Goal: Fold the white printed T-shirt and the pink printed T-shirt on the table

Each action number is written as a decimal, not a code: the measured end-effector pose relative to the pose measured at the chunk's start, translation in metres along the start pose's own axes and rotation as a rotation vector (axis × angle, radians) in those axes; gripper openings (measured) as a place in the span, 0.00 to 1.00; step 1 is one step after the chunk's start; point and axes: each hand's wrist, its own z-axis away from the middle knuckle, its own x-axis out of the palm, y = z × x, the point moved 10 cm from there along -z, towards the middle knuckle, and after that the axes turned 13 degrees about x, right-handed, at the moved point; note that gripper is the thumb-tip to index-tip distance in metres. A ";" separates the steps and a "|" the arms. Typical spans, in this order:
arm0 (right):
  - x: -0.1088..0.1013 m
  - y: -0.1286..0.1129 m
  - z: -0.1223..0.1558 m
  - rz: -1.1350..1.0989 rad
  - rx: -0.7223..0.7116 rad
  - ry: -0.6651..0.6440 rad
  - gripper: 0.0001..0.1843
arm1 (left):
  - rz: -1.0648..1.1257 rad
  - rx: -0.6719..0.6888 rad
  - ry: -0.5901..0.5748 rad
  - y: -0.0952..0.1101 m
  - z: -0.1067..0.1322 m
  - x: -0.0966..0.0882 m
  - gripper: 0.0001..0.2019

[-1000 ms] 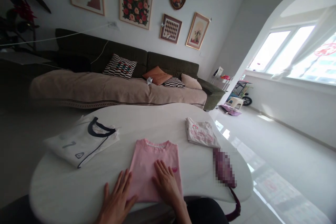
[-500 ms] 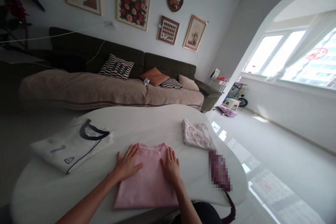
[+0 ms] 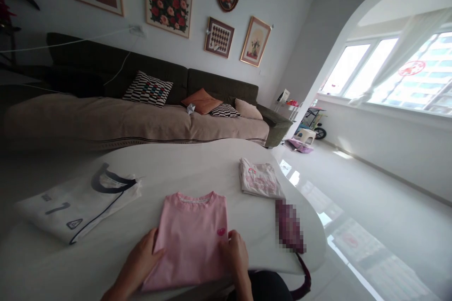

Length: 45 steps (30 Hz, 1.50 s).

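Note:
A pink T-shirt (image 3: 192,240), folded into a neat rectangle, lies on the white table with its collar pointing away from me. A small darker pink heart shows on its right side. My left hand (image 3: 143,256) grips the shirt's left edge, thumb on top and fingers at the side and beneath. At the right edge, my right hand (image 3: 236,254) is closed on the fabric, its fingertips partly hidden. To the left lies a white shirt (image 3: 81,207) with a dark collar. A folded white T-shirt (image 3: 261,178) with pink print sits at the right.
The white table (image 3: 190,162) has a rounded edge. A blurred-out dark red item (image 3: 290,225) with a strap (image 3: 306,273) hangs over its right side. Behind stands a sofa (image 3: 151,124) with several cushions. My dark-clothed knee (image 3: 270,287) is at the near edge.
Both hands have slid from lying flat near the collar down to the shirt's lower sides and now hold its edges. The heart has come into sight. The view has turned slightly right.

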 end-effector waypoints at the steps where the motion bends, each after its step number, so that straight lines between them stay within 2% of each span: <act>1: -0.004 -0.003 -0.005 -0.008 -0.003 -0.014 0.10 | 0.072 -0.028 -0.044 0.002 -0.003 0.001 0.20; 3: -0.010 -0.006 -0.012 -0.035 -0.024 -0.022 0.11 | 0.196 -0.057 -0.089 0.006 -0.006 0.001 0.17; 6: -0.012 -0.005 -0.016 -0.093 -0.052 -0.037 0.13 | 0.332 -0.045 -0.063 0.008 -0.005 0.003 0.12; 10: -0.015 0.002 -0.016 -0.152 -0.067 -0.061 0.14 | 0.538 -0.161 -0.006 0.007 0.003 0.009 0.20; 12: -0.025 0.007 -0.020 -0.201 -0.082 -0.068 0.14 | 0.600 -0.194 -0.006 0.022 0.001 0.008 0.26; 15: -0.054 0.019 -0.036 -0.301 -0.100 -0.035 0.15 | 0.768 -0.173 -0.114 0.073 -0.018 0.015 0.29; 18: -0.092 0.039 -0.068 -0.331 -0.098 0.042 0.16 | 0.938 -0.136 -0.242 0.135 -0.057 0.032 0.30; 22: -0.142 0.065 -0.130 -0.323 -0.086 0.170 0.19 | 0.992 -0.016 -0.284 0.204 -0.133 0.055 0.30; 25: -0.174 0.077 -0.184 -0.304 -0.059 0.249 0.22 | 1.017 0.074 -0.281 0.244 -0.193 0.074 0.28; 27: -0.185 0.084 -0.222 -0.290 -0.035 0.278 0.24 | 1.005 0.091 -0.265 0.260 -0.228 0.091 0.27; 29: -0.185 0.091 -0.259 -0.288 -0.010 0.287 0.24 | 0.962 0.078 -0.236 0.264 -0.257 0.113 0.25; 31: -0.172 0.103 -0.292 -0.281 0.030 0.273 0.23 | 0.889 0.042 -0.201 0.258 -0.276 0.140 0.21; 34: -0.142 0.124 -0.323 -0.256 0.098 0.240 0.20 | 0.753 -0.001 -0.169 0.239 -0.286 0.180 0.15; 36: -0.128 0.135 -0.330 -0.245 0.123 0.238 0.19 | 0.672 0.006 -0.154 0.230 -0.288 0.196 0.13; 38: -0.121 0.141 -0.330 -0.242 0.131 0.257 0.20 | 0.609 0.042 -0.126 0.229 -0.293 0.201 0.12; 41: -0.123 0.145 -0.327 -0.219 0.135 0.306 0.22 | 0.538 0.102 -0.077 0.236 -0.304 0.198 0.14; 45: -0.129 0.139 -0.319 -0.125 0.124 0.331 0.23 | 0.426 0.081 -0.070 0.235 -0.303 0.196 0.16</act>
